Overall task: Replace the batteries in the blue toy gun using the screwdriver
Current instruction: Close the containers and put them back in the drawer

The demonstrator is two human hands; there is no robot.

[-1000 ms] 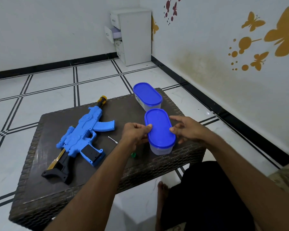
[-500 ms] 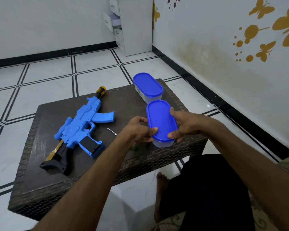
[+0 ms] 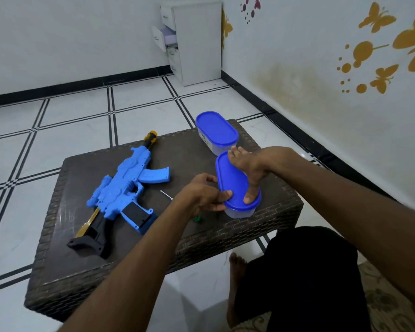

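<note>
The blue toy gun (image 3: 127, 190) lies on its side on the left half of the dark wicker table (image 3: 86, 264), black stock toward me. A small screwdriver lies between the gun and my hands: its thin metal shaft (image 3: 166, 195) shows, and a bit of green handle (image 3: 197, 219) peeks out under my left wrist. The near clear container with a blue lid (image 3: 235, 185) stands at the table's right front. My left hand (image 3: 201, 197) grips the lid's left edge. My right hand (image 3: 252, 171) lies across the lid, thumb pressing its near end.
A second blue-lidded container (image 3: 216, 130) stands just behind the first, at the table's far right corner. A white drawer cabinet (image 3: 192, 41) stands in the room corner. My knee in dark cloth (image 3: 304, 271) and bare foot (image 3: 236, 267) are below the table's right front edge.
My right hand has moved from the lid's right side onto its top, with the thumb at the near end. My left hand stays at the lid's left edge. The gun is unmoved.
</note>
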